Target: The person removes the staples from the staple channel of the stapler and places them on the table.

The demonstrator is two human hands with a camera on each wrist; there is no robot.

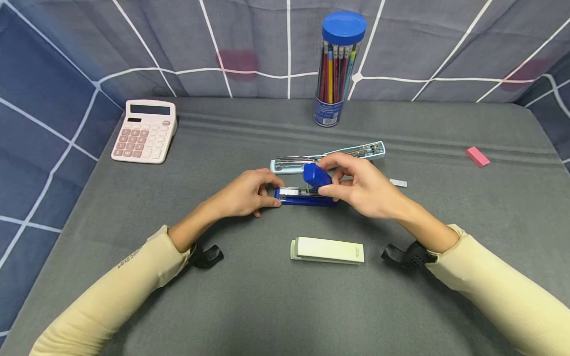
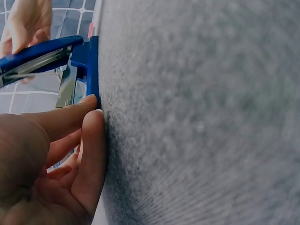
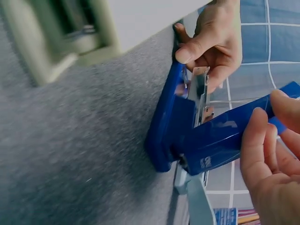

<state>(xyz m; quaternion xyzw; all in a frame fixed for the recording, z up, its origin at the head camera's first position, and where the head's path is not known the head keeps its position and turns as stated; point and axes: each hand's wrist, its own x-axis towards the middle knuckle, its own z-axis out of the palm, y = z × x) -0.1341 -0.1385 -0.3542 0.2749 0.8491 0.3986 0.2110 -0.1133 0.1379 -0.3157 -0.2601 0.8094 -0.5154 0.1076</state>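
A dark blue stapler (image 1: 307, 200) lies opened on the table, its top cover swung up from its base and its metal magazine exposed. My left hand (image 1: 247, 194) pinches the end of the base between thumb and fingers. The raised cover (image 3: 225, 133) is pinched by my right hand (image 1: 366, 189), seen close in the right wrist view. Right behind the blue stapler, a light blue stapler (image 1: 377, 150) lies opened out, partly hidden by the right hand. Nearer to me sits a closed pale green stapler (image 1: 329, 249). A short strip of staples (image 1: 398, 183) lies beyond the right hand.
At the back left rests a pink calculator (image 1: 144, 131). A clear tube of pencils with a blue lid (image 1: 330, 74) stands upright by the back curtain (image 1: 262, 39). A pink eraser (image 1: 478, 156) lies at the right on the grey tabletop (image 1: 249, 306).
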